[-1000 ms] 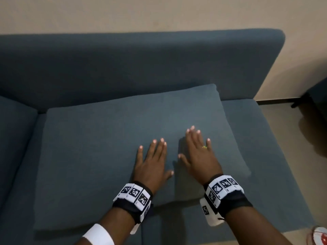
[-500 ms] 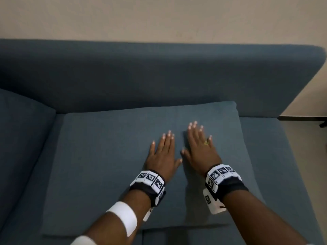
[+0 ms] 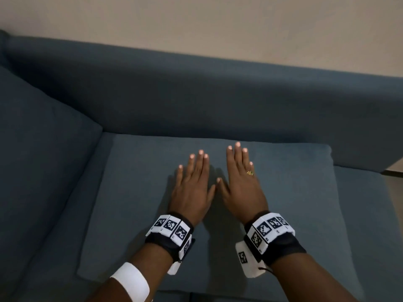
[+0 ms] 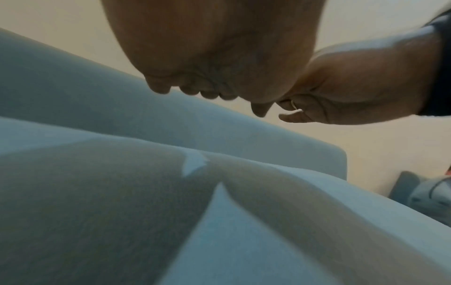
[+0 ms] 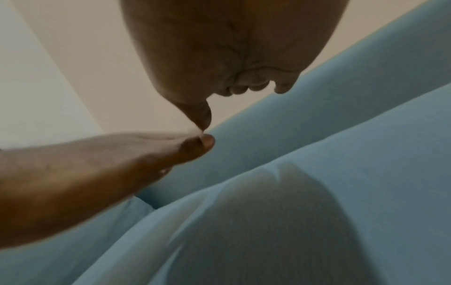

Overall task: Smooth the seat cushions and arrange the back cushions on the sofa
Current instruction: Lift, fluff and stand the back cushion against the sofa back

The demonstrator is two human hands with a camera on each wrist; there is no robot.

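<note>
A loose blue-grey cushion (image 3: 135, 214) lies flat on the sofa seat (image 3: 370, 225), in the middle of the head view. My left hand (image 3: 193, 182) and right hand (image 3: 241, 177) are held side by side over its middle, palms down, fingers straight, thumbs almost touching. The wrist views show both palms a little above the fabric, with their shadows (image 4: 97, 192) on the cushion (image 5: 268, 221). Neither hand holds anything. Another blue cushion (image 3: 39, 153) leans at the left end of the sofa.
The sofa backrest (image 3: 218, 94) runs across behind the cushion, against a beige wall (image 3: 218, 22). The seat extends to the right of the cushion. A strip of floor (image 3: 394, 175) shows at the far right edge.
Both hands have moved forward along the cushion toward the backrest and drawn closer together. The head view has shifted left, so the left-end cushion now shows more.
</note>
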